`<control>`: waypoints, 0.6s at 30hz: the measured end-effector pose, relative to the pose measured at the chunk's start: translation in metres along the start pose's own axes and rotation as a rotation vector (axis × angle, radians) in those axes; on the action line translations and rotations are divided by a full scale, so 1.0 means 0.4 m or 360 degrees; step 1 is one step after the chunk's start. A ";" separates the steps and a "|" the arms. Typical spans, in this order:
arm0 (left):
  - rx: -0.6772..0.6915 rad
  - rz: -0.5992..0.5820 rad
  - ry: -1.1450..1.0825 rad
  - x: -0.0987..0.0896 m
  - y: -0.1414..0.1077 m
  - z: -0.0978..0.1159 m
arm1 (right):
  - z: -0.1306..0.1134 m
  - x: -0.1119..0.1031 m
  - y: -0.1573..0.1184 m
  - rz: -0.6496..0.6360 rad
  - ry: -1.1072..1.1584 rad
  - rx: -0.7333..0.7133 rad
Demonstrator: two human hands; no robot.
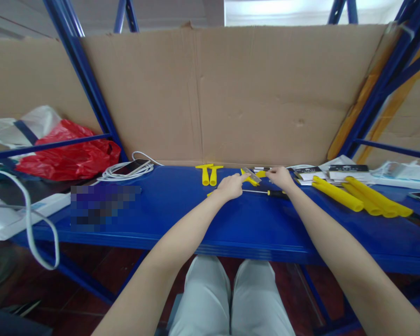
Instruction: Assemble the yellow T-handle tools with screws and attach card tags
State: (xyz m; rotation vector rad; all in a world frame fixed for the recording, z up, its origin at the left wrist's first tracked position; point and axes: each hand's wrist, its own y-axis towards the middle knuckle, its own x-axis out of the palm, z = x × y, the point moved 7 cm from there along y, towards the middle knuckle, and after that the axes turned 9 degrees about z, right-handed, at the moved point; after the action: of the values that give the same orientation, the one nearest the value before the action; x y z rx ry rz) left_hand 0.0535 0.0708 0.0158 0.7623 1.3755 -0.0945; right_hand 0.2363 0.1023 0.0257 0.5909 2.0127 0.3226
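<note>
My left hand (232, 185) is closed around a yellow scraper (246, 179) whose head carries a flat metal plate. The end of its handle pokes out on the near-left side of the hand. To the right, my right hand (280, 178) is closed, its fingertips pinching a small yellow piece (262, 174) beside the scraper's head. A screwdriver (273, 192) with a black and yellow handle lies just in front of both hands. Two yellow T-shaped scrapers (209, 174) rest side by side left of my left hand, near the cardboard.
Several yellow tubes (338, 193) lie at the right, before black-and-white packs (348, 171). A coiled white cable (126, 171), red plastic bag (73, 151) and white power strip (38, 212) are left. A cardboard sheet (248, 98) closes the back of the blue table (182, 221).
</note>
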 end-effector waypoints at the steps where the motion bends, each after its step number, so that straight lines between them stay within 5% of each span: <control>1: 0.0001 -0.0004 0.0001 0.000 0.000 0.000 | 0.005 -0.009 0.002 0.0062 0.0136 0.0053; 6: 0.0009 0.0009 0.0009 -0.002 0.000 0.001 | 0.031 -0.027 0.005 0.0298 0.0840 0.0408; 11: 0.0013 0.0016 -0.0001 -0.003 0.000 0.002 | 0.042 -0.011 -0.001 0.0300 0.1544 0.0788; 18: 0.0034 0.0020 0.0007 -0.003 -0.001 0.005 | 0.044 0.010 -0.016 0.0062 0.1734 0.1072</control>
State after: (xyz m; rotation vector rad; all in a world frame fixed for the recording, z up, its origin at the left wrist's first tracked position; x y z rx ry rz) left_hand 0.0546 0.0688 0.0168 0.7895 1.3757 -0.0978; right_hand 0.2481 0.0986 0.0112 0.9987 3.2061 -0.0720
